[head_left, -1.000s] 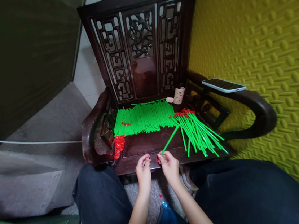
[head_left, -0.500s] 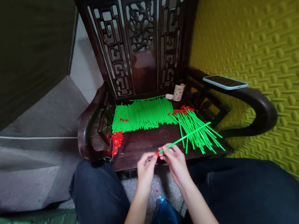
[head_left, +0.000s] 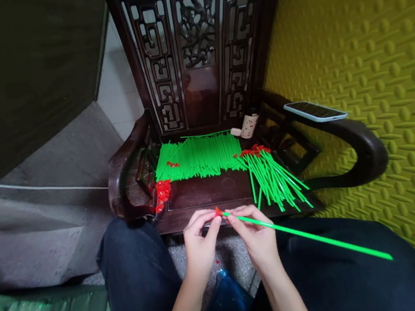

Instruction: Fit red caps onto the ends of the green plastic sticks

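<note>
Between the fingertips of my left hand [head_left: 200,239] is a small red plastic piece [head_left: 218,211], pinched at its edge. My right hand [head_left: 257,232] is closed around a long green plastic stick [head_left: 311,236] near its end, and that end meets the red piece. The stick slants down to the right over my right thigh. Ahead on the chair seat lies a wide layer of green sticks [head_left: 202,156]. To its right are several sticks with red tops [head_left: 278,179]. Loose red pieces [head_left: 163,194] are heaped at the seat's left side.
A dark carved wooden chair [head_left: 202,93] faces me. On its right armrest lies a phone [head_left: 315,111]. A patterned bottle [head_left: 249,125] stands at the seat's back right. A yellow textured wall [head_left: 383,78] is close on the right. Something blue and shiny [head_left: 228,297] is between my legs.
The green stick has swung from pointing up right to pointing down right. My right hand has turned with it, and both hands still meet at the red piece.
</note>
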Available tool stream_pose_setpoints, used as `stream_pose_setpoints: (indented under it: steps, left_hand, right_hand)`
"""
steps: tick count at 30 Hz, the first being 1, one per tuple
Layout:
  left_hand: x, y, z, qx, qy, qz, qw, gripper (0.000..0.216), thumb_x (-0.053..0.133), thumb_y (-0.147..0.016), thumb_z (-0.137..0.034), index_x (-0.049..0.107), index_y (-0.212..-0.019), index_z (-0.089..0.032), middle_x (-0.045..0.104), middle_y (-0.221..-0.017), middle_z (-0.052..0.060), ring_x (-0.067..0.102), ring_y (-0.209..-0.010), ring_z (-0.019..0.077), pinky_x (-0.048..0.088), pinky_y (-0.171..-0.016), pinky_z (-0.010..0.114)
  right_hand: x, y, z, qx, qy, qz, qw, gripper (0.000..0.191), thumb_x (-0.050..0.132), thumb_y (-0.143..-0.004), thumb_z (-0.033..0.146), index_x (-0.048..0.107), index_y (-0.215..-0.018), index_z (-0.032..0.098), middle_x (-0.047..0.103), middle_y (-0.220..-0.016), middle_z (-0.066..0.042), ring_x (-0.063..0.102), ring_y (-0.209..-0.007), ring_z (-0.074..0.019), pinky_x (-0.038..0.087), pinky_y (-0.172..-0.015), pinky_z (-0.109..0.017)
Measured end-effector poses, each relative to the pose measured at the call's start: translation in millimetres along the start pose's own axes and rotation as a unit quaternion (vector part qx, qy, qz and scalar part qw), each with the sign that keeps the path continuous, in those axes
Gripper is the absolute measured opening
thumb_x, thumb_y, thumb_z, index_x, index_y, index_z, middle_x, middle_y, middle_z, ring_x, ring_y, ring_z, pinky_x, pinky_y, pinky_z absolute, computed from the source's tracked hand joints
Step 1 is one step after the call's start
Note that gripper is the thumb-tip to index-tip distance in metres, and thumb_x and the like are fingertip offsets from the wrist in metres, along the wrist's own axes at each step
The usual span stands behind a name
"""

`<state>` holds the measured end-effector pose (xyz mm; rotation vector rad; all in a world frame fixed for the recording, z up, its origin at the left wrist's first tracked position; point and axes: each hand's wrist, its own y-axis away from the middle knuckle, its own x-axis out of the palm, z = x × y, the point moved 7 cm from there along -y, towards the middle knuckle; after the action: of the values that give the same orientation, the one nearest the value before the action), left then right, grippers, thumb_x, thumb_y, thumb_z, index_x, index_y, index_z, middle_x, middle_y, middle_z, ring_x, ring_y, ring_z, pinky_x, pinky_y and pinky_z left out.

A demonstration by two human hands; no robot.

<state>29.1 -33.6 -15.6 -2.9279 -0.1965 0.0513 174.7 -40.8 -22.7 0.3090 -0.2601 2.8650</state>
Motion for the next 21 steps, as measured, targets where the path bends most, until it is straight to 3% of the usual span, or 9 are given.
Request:
stream_pose_setpoints:
  steps: [6, 10, 16, 18, 21]
  left_hand:
    - [-2.7, 13.1, -42.8, 0.189, -0.137, -0.036, 0.972, 0.015, 0.062, -0.077, -0.01, 0.073, -0.084, -0.02, 0.068, -0.076, 0.005, 0.061, -0.072, 0.0167, 0.05, -0.065, 0.03]
    - [-2.8, 21.3, -54.9, 0.243, -0.155, -0.031, 0.957, 0.024, 0.061, -0.076, -0.003, 0.072, -0.088, -0.02, 0.069, -0.079, 0.005, 0.061, -0.074, 0.0167, 0.051, -0.065, 0.03]
    - [-4.5, 24.8, -59.0, 0.217, -0.139, -0.034, 0.966, 0.023, 0.061, -0.076, -0.004, 0.072, -0.087, -0.021, 0.067, -0.078, 0.005, 0.059, -0.074, 0.0171, 0.051, -0.065, 0.031]
    - [-5.1, 23.8, -54.7, 0.172, -0.103, -0.026, 0.979, 0.019, 0.063, -0.076, -0.007, 0.072, -0.085, -0.021, 0.065, -0.079, 0.005, 0.059, -0.075, 0.017, 0.051, -0.067, 0.031]
    - [-7.1, 20.9, -40.3, 0.06, 0.045, -0.017, 0.997, 0.009, 0.064, -0.078, -0.014, 0.069, -0.081, -0.021, 0.061, -0.082, 0.004, 0.06, -0.08, 0.0169, 0.052, -0.07, 0.03]
  right_hand:
    - [0.7, 15.0, 28.5, -0.098, 0.062, -0.024, 0.993, 0.009, 0.066, -0.077, 0.012, 0.062, -0.074, 0.02, 0.065, -0.075, -0.003, 0.066, -0.078, -0.0183, 0.056, -0.071, -0.033]
    - [9.0, 13.0, 58.1, -0.187, 0.165, 0.07, 0.966, 0.015, 0.063, -0.076, 0.005, 0.061, -0.075, 0.019, 0.064, -0.074, -0.003, 0.065, -0.073, -0.0174, 0.054, -0.064, -0.029]
    - [19.8, 7.7, 85.5, -0.216, 0.226, 0.172, 0.934, 0.017, 0.06, -0.078, 0.003, 0.061, -0.076, 0.019, 0.062, -0.074, -0.002, 0.064, -0.07, -0.0156, 0.053, -0.061, -0.026]
    - [21.8, 12.9, 88.6, -0.233, 0.22, 0.148, 0.936, 0.018, 0.061, -0.077, 0.002, 0.062, -0.078, 0.02, 0.064, -0.075, -0.003, 0.065, -0.071, -0.016, 0.054, -0.061, -0.027]
    - [20.4, 26.9, 92.2, -0.276, 0.2, 0.054, 0.938, 0.025, 0.064, -0.074, -0.002, 0.066, -0.084, 0.021, 0.07, -0.082, -0.004, 0.067, -0.073, -0.017, 0.057, -0.063, -0.029]
